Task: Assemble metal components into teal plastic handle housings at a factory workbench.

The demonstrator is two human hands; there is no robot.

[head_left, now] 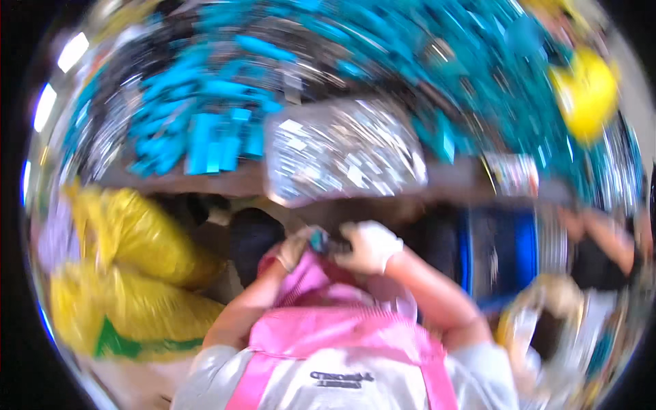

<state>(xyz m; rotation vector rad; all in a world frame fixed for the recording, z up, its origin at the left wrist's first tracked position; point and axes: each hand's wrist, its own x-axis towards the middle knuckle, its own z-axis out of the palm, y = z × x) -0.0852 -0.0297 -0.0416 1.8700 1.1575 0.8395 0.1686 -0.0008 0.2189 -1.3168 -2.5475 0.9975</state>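
Note:
In front of my pink apron [335,333], both hands meet over a small teal-and-black piece [318,240], blurred by motion, so its kind cannot be made out. My left hand [294,250] has its fingers closed on the teal end. A white glove covers my right hand [371,247], which is closed round the dark end. Just beyond them, on the table edge, stands a grey tray [275,164] full of small shiny metal parts [348,152].
Heaps of teal pieces [215,140] cover the table behind the tray. Yellow sacks [137,239] lie at the left. A blue crate [516,249] stands at the right, near another person's arm [608,239]. Farther back is a yellow object [584,92].

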